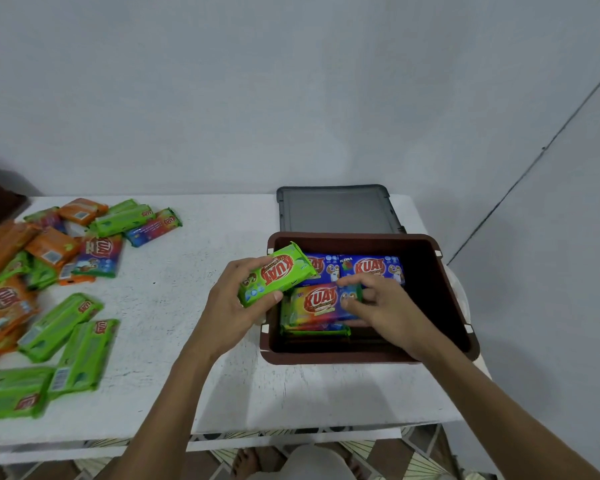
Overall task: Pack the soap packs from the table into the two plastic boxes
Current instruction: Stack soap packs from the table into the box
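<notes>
A green soap pack (278, 273) is gripped in the left hand (236, 299), with the thumb on its near edge and the fingers (252, 264) curled over the far edge. It is held tilted above the left rim of the brown plastic box (368, 356), partly over the tabletop (194, 306) and partly over the box.

Inside the box, the right hand (385, 306) is set on a multicoloured soap pack (321, 303), whose right end is pinched between thumb and forefinger. That pack is seen lying label-up on a green-edged pack (316, 330) in the near-left part of the box. Behind it, a blue soap pack (321, 266) and a second blue pack (371, 268) are laid side by side along the far wall, labels up. The right part of the box floor is dark, and what lies there cannot be told.

A grey lid (336, 209) is laid flat on the tabletop, just behind the box. Well apart to the left, a loose heap of soap packs (70, 327) is spread over the tabletop. Green ones are nearest, orange ones are at the left edge, and a few multicoloured ones are further back. Several are blurred.
</notes>
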Tool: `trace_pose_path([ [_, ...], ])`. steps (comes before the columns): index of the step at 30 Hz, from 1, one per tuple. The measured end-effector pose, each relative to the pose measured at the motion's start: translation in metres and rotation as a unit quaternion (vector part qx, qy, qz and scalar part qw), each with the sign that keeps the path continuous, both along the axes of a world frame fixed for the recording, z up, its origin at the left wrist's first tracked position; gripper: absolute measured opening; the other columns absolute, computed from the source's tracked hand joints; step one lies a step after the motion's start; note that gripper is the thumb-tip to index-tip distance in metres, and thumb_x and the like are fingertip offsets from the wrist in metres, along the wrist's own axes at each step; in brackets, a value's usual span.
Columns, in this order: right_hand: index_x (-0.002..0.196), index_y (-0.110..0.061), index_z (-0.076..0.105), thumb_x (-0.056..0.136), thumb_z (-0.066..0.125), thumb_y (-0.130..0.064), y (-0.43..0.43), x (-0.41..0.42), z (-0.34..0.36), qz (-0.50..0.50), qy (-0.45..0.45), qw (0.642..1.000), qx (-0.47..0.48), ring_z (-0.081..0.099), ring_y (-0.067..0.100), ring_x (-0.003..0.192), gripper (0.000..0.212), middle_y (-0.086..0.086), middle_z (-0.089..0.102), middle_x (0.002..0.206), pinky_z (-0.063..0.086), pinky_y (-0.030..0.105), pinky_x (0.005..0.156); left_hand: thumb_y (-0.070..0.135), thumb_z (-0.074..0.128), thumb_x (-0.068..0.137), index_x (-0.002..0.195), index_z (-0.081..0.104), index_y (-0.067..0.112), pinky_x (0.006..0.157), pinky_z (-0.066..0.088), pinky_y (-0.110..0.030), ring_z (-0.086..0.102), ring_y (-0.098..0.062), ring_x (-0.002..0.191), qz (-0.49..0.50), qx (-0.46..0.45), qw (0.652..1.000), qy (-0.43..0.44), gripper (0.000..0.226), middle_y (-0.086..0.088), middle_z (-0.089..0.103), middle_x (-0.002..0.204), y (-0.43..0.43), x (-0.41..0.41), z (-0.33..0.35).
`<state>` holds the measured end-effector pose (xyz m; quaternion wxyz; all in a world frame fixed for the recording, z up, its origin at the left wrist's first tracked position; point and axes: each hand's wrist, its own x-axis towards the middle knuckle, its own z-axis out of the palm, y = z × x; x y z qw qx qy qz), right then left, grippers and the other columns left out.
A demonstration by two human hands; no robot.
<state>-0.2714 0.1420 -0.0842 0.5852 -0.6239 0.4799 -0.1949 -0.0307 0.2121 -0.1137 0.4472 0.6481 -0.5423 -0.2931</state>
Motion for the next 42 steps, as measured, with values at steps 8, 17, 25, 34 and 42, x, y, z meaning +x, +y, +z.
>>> trace_pose_path([
  [8,0.128,-0.025,0.057,0.095,0.059,-0.030,-0.001,0.020,-0.012,0.078,0.244,0.947,-0.193,0.062,0.013,0.107,0.033,0.005,0.066,0.117,0.054,0.026,0.081,0.038,0.069,0.075,0.125,0.052,0.036,0.077,0.049,-0.006,0.049,0.003,0.113,0.001,0.001,1.000,0.001,0.053,0.012,0.047,0.125,0.000,-0.001,0.001],
  [17,0.134,-0.027,0.050,0.098,0.053,-0.027,-0.011,0.008,0.009,0.024,0.135,0.956,-0.258,0.067,0.016,0.096,0.036,0.003,0.070,0.099,0.060,0.029,0.074,0.027,0.075,0.079,0.124,0.054,0.038,0.076,0.051,-0.008,0.046,0.009,0.115,-0.043,-0.021,0.999,-0.022,0.050,0.011,0.047,0.126,0.000,-0.008,0.011],
  [25,0.125,-0.019,0.062,0.095,0.058,-0.013,-0.015,-0.001,0.023,0.024,-0.147,0.989,-0.009,0.067,0.027,0.108,0.031,0.009,0.069,0.115,0.057,0.047,0.087,0.039,0.077,0.076,0.130,0.052,0.037,0.087,0.056,-0.029,0.050,-0.002,0.118,-0.134,-0.039,0.989,-0.037,0.060,0.018,0.048,0.127,-0.015,-0.035,0.022],
  [34,0.115,-0.019,0.068,0.089,0.065,-0.012,-0.023,-0.062,0.033,-0.009,-0.063,0.997,-0.049,0.068,0.023,0.105,0.027,0.008,0.070,0.113,0.058,0.045,0.084,0.064,0.057,0.079,0.135,0.046,0.034,0.100,0.042,-0.028,0.032,0.004,0.122,-0.046,-0.016,0.985,-0.166,0.065,0.013,0.038,0.142,-0.019,-0.030,-0.002],
  [42,0.125,-0.035,0.055,0.085,0.063,0.008,-0.021,-0.083,0.035,-0.009,-0.002,1.000,0.015,0.065,0.025,0.106,0.059,0.003,0.057,0.123,0.060,0.046,0.076,0.050,0.056,0.081,0.134,0.051,0.027,0.098,0.050,-0.034,0.035,-0.004,0.129,-0.036,-0.007,0.986,-0.163,0.058,0.009,0.040,0.144,-0.020,-0.029,-0.011],
])
